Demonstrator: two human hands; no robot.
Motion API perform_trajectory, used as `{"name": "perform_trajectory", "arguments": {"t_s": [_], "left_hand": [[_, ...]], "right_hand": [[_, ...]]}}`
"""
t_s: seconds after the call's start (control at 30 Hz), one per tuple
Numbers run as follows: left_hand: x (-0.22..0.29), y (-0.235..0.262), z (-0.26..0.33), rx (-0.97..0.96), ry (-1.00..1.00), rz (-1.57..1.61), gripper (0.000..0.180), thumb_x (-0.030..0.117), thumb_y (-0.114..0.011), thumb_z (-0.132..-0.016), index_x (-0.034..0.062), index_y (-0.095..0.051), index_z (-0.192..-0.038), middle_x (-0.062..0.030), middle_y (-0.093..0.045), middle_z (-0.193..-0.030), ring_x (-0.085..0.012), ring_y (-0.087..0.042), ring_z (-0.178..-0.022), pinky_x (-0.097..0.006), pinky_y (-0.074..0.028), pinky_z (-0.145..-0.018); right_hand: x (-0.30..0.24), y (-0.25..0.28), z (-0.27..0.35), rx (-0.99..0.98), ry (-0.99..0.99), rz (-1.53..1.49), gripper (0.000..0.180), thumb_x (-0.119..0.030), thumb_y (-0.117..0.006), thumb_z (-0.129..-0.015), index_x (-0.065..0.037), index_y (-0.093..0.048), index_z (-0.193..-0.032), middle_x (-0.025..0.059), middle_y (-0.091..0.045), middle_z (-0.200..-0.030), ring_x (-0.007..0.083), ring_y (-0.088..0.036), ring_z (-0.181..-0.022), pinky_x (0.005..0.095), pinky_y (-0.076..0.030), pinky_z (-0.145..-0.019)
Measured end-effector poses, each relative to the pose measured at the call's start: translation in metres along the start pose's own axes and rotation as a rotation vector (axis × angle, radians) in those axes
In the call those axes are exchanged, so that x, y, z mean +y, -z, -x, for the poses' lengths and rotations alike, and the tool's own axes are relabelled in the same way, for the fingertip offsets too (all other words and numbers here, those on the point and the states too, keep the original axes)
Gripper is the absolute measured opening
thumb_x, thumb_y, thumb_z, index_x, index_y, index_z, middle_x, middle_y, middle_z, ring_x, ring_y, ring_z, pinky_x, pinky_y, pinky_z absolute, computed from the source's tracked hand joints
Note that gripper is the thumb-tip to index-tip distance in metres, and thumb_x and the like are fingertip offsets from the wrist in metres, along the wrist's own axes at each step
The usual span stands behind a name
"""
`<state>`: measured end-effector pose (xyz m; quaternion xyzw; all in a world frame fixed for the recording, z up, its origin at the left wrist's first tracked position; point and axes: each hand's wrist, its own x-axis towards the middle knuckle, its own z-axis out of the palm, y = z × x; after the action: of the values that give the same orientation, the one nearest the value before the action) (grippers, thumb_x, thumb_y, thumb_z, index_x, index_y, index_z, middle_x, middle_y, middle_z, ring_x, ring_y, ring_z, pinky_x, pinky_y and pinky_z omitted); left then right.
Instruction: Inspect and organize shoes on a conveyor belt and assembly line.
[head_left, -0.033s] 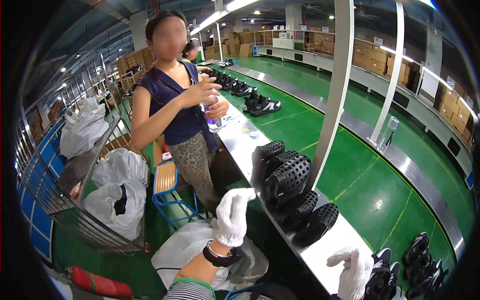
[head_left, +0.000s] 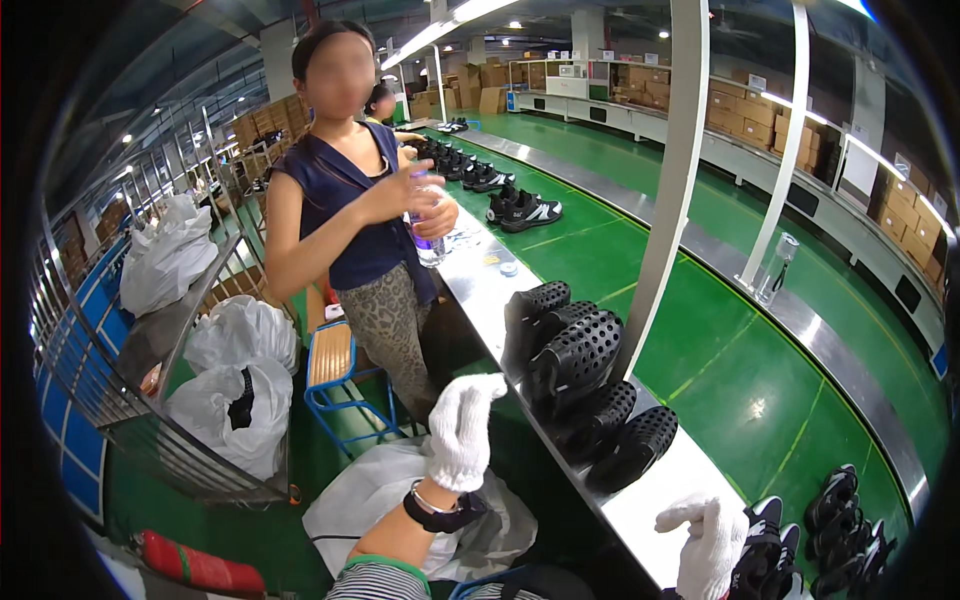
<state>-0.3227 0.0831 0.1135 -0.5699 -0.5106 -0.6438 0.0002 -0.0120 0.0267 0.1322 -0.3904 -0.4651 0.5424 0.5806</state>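
The left grip [head_left: 461, 436] is raised beside the counter [head_left: 640, 522], its gloved fingers bent forward; the right grip [head_left: 706, 545] is held lower, fingers half curled. Whether either is closed cannot be told. Black clogs [head_left: 582, 350], pierced with round holes, are lined up on the counter.

1. White-knit-gloved L hand [head_left: 462, 435]: raised at ctr., above wrist; fingers bent, tips pointing R.
2. Bare L forearm [head_left: 398, 537]: enters from lower edge, angled up & slightly R.
3. L wrist: fitted w/ wide black band [head_left: 440, 512] plus slim light-coloured bracelet [head_left: 420, 496].
4. Black-and-white striped L sleeve w/ green hem [head_left: 380, 582]: covers lower arm portion.
5. White-knit-gloved R hand [head_left: 708, 548]: low, R of ctr.; fingers partly curled, one extending L.
6. R forearm: mostly out of frame.
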Motion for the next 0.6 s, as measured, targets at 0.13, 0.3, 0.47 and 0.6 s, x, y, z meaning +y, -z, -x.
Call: {"name": "perform_trajectory", "arguments": {"t_s": [0.13, 0.3, 0.47, 0.6], "left_hand": [[-0.020, 0.010, 0.009, 0.063, 0.093, -0.006, 0.021, 0.012, -0.055, -0.106, -0.0025, -0.069, -0.109, -0.0142, -0.073, -0.102, -0.0238, -0.070, -0.093, -0.036, -0.055, -0.087], [-0.097, 0.004, 0.000, 0.069, 0.314, -0.189, 0.058, 0.028, -0.081, -0.091, 0.0017, -0.058, -0.137, -0.0176, -0.062, -0.134, -0.0287, -0.065, -0.115, -0.040, -0.053, -0.101], [-0.174, 0.014, -0.025, 0.150, 0.415, -0.341, 0.107, 0.034, -0.092, -0.077, 0.0031, -0.031, -0.158, -0.0250, -0.042, -0.154, -0.0356, -0.042, -0.144, -0.043, -0.047, -0.112], [-0.184, 0.010, -0.032, 0.153, 0.385, -0.012, 0.118, 0.027, -0.097, -0.071, -0.0007, -0.024, -0.159, -0.0254, -0.040, -0.155, -0.0351, -0.037, -0.148, -0.044, -0.045, -0.114]], "right_hand": [[-0.008, -0.008, 0.003, -0.051, 0.167, 0.192, 0.046, -0.027, -0.047, -0.107, 0.009, -0.067, -0.087, 0.0182, -0.072, -0.086, 0.0250, -0.068, -0.080, 0.0381, -0.053, -0.081], [-0.011, -0.014, 0.006, 0.026, 0.007, 0.213, 0.043, -0.018, -0.044, -0.110, 0.009, -0.068, -0.088, 0.0172, -0.072, -0.087, 0.0243, -0.068, -0.079, 0.0376, -0.054, -0.081], [-0.005, -0.011, 0.005, -0.012, 0.017, 0.200, 0.041, -0.024, -0.049, -0.111, 0.008, -0.068, -0.093, 0.0166, -0.073, -0.087, 0.0241, -0.069, -0.080, 0.0374, -0.055, -0.079], [0.001, -0.011, 0.000, 0.023, -0.039, 0.193, 0.041, -0.029, -0.051, -0.111, 0.007, -0.067, -0.099, 0.0168, -0.073, -0.088, 0.0246, -0.070, -0.079, 0.0384, -0.056, -0.077]]}}
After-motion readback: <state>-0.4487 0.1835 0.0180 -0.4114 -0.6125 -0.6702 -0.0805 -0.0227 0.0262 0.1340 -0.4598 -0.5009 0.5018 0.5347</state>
